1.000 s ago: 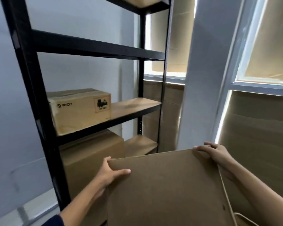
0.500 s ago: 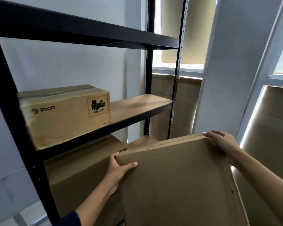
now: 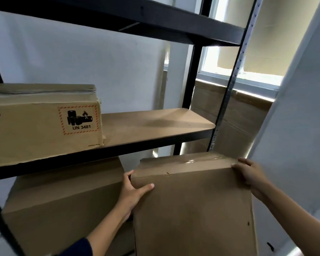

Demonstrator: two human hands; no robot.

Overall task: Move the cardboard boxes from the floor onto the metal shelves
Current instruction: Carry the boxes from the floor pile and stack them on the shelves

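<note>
Brown cardboard fills the lower part of the view: the carried box (image 3: 192,206) is held between the two hands, its taped top edge just below the front rail of the middle shelf (image 3: 155,124). The left hand (image 3: 132,193) grips the upper left corner, thumb lying on the near face and fingers behind. The right hand (image 3: 248,172) curls its fingers over the upper right corner.

To do this step well, I think the box must go higher until its bottom clears the black rail, then forward and flat.

Above the hands, the bare board runs from the labelled box (image 3: 42,122) to the right post (image 3: 227,100); whether the carried box fits this gap I cannot tell. Beside the left hand stands a large box (image 3: 63,206) on the lower shelf, very near. The upper shelf (image 3: 137,19) limits the lift.
</note>
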